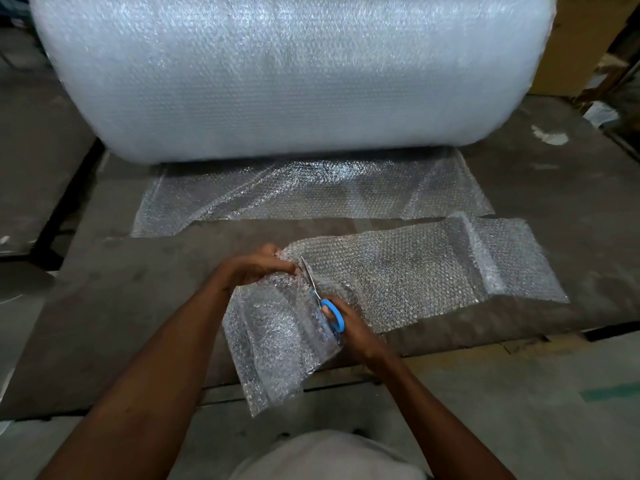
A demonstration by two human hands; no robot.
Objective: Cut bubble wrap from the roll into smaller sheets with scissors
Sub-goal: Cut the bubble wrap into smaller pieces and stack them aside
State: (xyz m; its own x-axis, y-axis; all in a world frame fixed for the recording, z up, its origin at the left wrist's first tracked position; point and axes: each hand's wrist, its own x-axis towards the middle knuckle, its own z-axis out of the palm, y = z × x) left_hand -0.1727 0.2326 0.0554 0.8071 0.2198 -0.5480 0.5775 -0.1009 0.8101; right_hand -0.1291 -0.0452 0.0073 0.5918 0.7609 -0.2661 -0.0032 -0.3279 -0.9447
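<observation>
Bubble wrap (398, 271) is lying on the floor (138, 306) w/ the big roll (277, 74) behind. Left hand (254, 266) is pinching its edge; right hand (349, 327) is gripping scissors (323, 303). Probably light & floppy, so hold near the cut.

The left hand (258, 268) pinches the far edge of a bubble wrap strip (398, 275) at centre. At five o'clock from it, the right hand (349, 327) works blue-handled scissors (320, 296), blades in the wrap. The big roll (291, 74) lies at twelve o'clock.

Blue-handled scissors (327, 306); clear, dotted bubble wrap (415, 271); whitish roll (277, 74).
</observation>
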